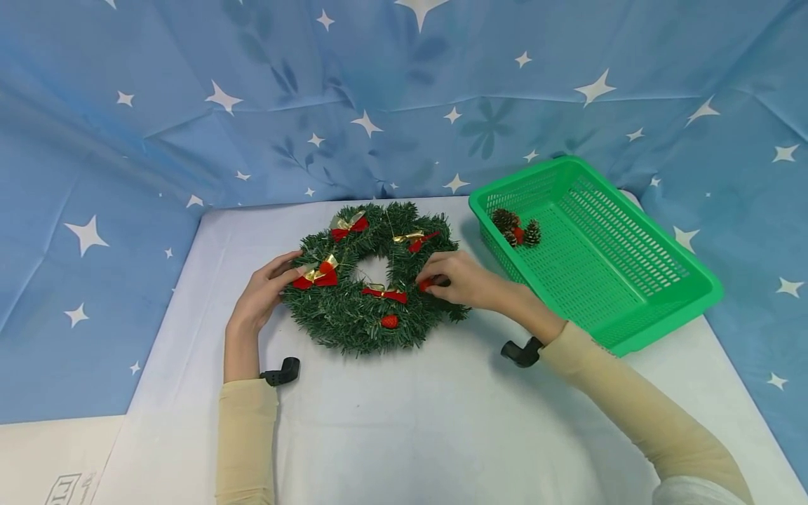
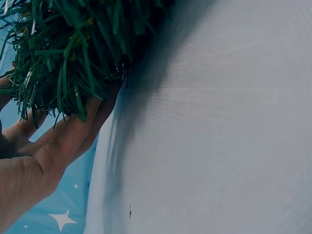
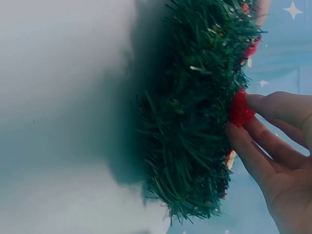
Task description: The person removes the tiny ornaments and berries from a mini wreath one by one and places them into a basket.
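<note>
A green tinsel wreath (image 1: 341, 322) rests on the white-covered table, decorated with several red bows with gold ribbon, such as the front bow (image 1: 394, 296). My left hand (image 1: 260, 293) grips its left rim, thumb on top beside a bow (image 1: 315, 275); in the left wrist view the fingers (image 2: 73, 131) reach under the greenery. At the wreath's right side, my right hand (image 1: 463, 278) pinches a small red textured ornament (image 3: 241, 109) against the branches, between thumb and fingertips. A similar red ornament (image 1: 389, 321) sits on the front, and another (image 1: 325, 267) on the left bow.
To the right stands a green perforated plastic basket (image 1: 710, 286), close to my right forearm. Several pine cones (image 1: 532, 232) and a bit of red lie in its left corner. A blue star-patterned curtain (image 1: 404, 105) hangs behind the table.
</note>
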The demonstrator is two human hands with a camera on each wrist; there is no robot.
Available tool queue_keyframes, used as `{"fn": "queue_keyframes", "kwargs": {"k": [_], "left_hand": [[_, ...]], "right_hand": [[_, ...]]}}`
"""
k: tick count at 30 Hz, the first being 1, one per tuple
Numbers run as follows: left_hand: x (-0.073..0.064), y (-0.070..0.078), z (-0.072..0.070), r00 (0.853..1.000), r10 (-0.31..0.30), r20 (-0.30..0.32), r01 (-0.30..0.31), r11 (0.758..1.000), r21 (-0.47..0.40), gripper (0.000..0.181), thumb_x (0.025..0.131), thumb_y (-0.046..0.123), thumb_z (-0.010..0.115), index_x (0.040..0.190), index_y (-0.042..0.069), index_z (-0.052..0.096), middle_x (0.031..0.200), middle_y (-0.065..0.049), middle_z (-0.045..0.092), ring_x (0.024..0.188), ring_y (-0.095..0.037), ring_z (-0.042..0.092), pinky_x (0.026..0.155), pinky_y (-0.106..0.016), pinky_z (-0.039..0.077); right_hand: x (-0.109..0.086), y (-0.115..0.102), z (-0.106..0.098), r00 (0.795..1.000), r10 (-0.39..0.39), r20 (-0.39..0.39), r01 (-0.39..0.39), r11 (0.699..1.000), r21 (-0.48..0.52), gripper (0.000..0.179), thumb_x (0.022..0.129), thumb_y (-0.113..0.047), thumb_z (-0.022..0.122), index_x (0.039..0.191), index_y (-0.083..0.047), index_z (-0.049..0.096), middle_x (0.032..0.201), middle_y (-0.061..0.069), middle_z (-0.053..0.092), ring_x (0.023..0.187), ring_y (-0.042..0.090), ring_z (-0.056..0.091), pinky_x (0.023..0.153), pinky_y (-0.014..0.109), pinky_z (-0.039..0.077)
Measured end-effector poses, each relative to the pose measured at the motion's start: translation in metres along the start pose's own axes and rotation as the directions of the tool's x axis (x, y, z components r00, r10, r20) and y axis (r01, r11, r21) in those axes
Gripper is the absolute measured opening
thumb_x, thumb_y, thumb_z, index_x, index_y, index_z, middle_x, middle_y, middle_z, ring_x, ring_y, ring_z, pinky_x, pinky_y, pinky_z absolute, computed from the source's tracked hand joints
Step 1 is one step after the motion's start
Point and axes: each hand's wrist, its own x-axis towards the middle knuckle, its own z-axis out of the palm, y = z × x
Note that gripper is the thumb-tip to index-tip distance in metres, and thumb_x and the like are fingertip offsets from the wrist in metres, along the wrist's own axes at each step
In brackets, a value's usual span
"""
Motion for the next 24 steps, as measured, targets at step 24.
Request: {"fn": "queue_keyframes", "kwargs": {"k": [24], "left_hand": [[0.002,-0.002,-0.001,1.0,0.006,0.003,-0.006,1.0,0.002,0.069,0.102,0.037,0.067,0.162,0.021,0.037,0.172,-0.013,0.016,0.158,-0.038,0.013,0.122,-0.07,0.016]], "right_hand": [[-0.015,0.003,-0.046,0.985,0.155,-0.081,-0.146,0.984,0.106,0.025,0.089,0.002,0.077,0.113,-0.004,0.079,0.109,0.008,0.075,0.092,0.022,0.072,0.081,0.037,0.062]]}}
